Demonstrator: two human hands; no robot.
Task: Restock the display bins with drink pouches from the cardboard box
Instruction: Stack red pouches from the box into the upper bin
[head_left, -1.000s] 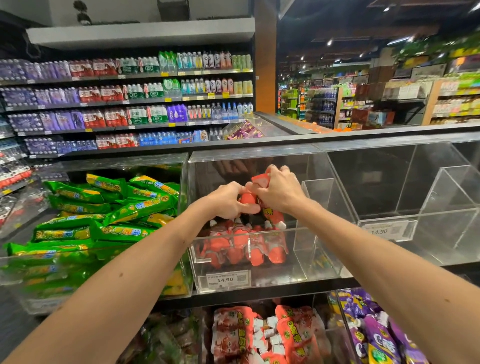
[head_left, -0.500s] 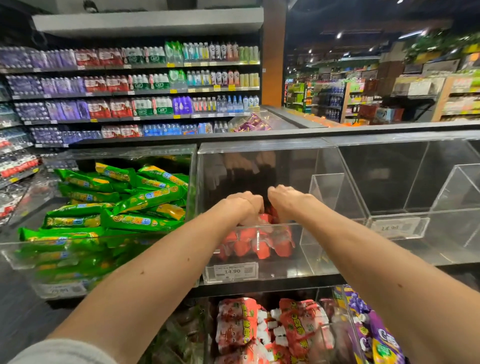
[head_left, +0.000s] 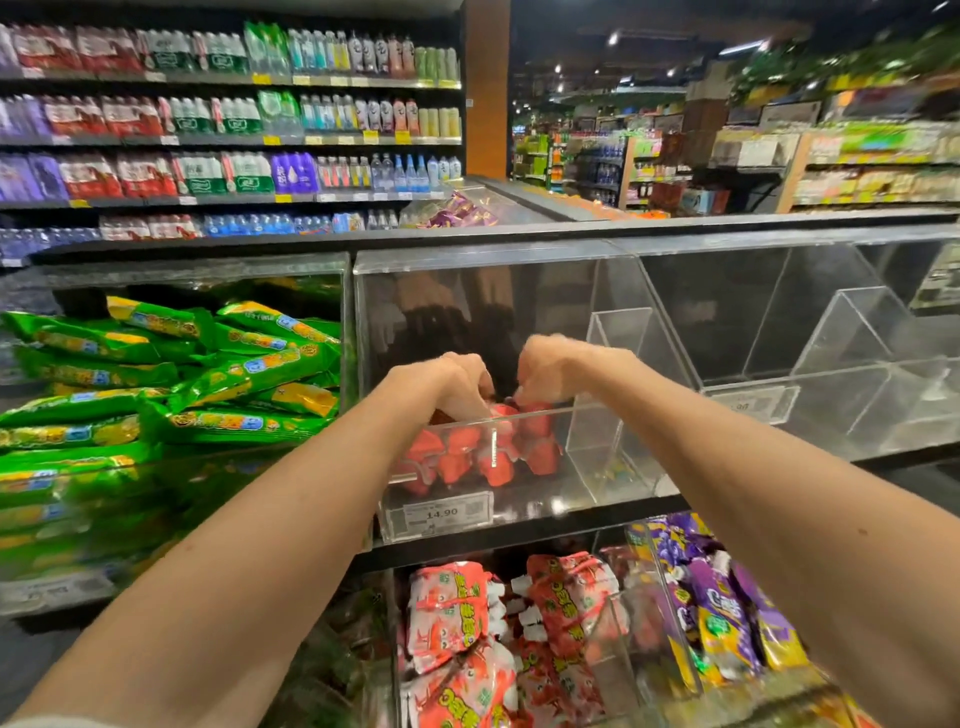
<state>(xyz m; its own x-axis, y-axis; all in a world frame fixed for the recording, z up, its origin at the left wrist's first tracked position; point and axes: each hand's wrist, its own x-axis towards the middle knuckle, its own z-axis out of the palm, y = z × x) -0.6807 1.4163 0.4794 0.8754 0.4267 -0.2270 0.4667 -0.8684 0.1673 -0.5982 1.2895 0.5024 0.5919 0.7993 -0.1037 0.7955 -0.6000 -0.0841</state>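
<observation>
Several red drink pouches (head_left: 470, 460) stand in the middle clear display bin (head_left: 597, 499) on the upper tier. My left hand (head_left: 452, 382) and my right hand (head_left: 558, 366) both reach over the bin's front rim, close together. Their fingers curl down onto the tops of the red pouches; the fingertips are partly hidden behind the hands. The cardboard box is out of view.
A bin of green packs (head_left: 208, 384) stands to the left and a bare clear bin (head_left: 810, 374) to the right. Below are bins of red pouches (head_left: 457, 623) and purple pouches (head_left: 722, 603). A price tag (head_left: 447, 514) reads 14.90. Bottle shelves (head_left: 234, 119) fill the back.
One second ago both hands held red pouches above the bin. They have gone down into it and stay low on the pile. My view has shifted slightly.
</observation>
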